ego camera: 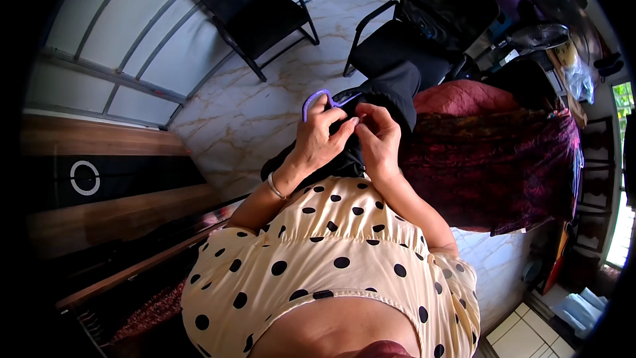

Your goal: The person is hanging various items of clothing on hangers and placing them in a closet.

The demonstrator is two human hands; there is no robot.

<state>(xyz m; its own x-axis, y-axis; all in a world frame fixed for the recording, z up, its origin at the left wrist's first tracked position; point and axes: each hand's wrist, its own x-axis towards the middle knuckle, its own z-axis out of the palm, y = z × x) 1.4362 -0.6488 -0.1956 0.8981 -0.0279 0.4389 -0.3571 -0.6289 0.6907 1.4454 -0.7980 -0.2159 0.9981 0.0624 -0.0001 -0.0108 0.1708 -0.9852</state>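
A purple cord (314,96) curves in a loop around the raised fingers of my left hand (318,134). Part of it runs off to the right over dark fabric. The thumb of that hand meets the fingertips of my right hand (381,139). My right thumb and index finger are pinched together there; whatever lies between them is too small and covered to make out. Both hands are above my lap, over the black trousers (397,89). A bangle (276,186) circles my left wrist.
Two black armchairs (253,15) (407,45) stand ahead on the marbled floor (278,75). At right a dark red patterned cloth (487,174) drapes over furniture, with a fan (539,37) beyond it. A wooden cabinet (109,134) is at left.
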